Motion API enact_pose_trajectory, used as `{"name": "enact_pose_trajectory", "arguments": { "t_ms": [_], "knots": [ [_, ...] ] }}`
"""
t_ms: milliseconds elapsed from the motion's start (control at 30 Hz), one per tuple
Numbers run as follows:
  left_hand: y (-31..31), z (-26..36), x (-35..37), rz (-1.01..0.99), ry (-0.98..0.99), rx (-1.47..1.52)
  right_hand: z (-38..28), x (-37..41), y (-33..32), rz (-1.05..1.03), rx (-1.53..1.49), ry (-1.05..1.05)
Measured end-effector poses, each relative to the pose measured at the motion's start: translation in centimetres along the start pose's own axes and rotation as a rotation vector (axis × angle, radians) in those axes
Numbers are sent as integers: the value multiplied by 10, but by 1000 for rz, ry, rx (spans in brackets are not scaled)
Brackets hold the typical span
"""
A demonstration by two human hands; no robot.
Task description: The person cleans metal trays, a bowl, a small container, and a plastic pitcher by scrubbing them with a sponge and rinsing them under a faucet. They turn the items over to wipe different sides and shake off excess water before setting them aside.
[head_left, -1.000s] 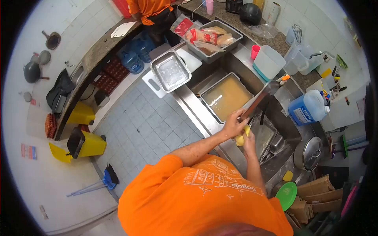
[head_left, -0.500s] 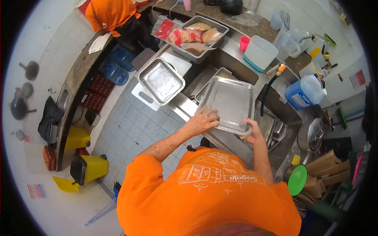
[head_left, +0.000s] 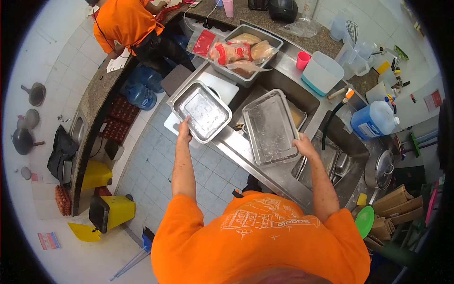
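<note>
My right hand [head_left: 306, 146] grips the right edge of a metal tray [head_left: 268, 128], which is held at a tilt over the sink. My left hand [head_left: 185, 130] is closed on the near-left rim of a shallow metal pan [head_left: 202, 111], thumb inside the rim and fingers partly hidden below. That pan has a wet, shiny inside and lies over a white cutting board [head_left: 222, 87] at the sink's edge. Behind the held tray, another tray [head_left: 297, 113] stands in the sink basin, mostly covered.
A grey tub [head_left: 279, 43] of bagged food stands beyond the sink. At the right are a blue liquid jug [head_left: 373, 120], a faucet hose [head_left: 333, 113], stacked pans [head_left: 326, 163] and a lidded pot [head_left: 378, 170]. A co-worker [head_left: 125, 23] stands at the far left counter.
My left hand has left the held tray and moved left onto the shallow pan's rim. The tray, now in my right hand alone, has turned and shifted slightly. The co-worker has shifted.
</note>
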State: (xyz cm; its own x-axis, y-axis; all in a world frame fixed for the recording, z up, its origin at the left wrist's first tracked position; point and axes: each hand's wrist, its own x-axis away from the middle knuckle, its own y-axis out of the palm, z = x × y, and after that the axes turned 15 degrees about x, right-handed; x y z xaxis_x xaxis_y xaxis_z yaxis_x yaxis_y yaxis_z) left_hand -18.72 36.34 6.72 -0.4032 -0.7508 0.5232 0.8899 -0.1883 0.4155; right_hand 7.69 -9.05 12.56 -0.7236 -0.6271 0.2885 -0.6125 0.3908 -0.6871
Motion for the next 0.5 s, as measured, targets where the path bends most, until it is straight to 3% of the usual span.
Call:
{"name": "enact_pose_trajectory", "arguments": {
  "t_ms": [67,300,333,500],
  "knots": [
    [-31,-18,-63,41,-78,104,-18,-15,6,-3,92,-46],
    [-36,-12,-48,170,-209,140,-68,-75,34,-24,2,-73],
    [-41,-13,-48,142,-216,134,-75,-77,36,58,33,-71],
    [-59,-12,-42,100,-228,108,-90,-101,40,-99,36,-38]
  ]
}}
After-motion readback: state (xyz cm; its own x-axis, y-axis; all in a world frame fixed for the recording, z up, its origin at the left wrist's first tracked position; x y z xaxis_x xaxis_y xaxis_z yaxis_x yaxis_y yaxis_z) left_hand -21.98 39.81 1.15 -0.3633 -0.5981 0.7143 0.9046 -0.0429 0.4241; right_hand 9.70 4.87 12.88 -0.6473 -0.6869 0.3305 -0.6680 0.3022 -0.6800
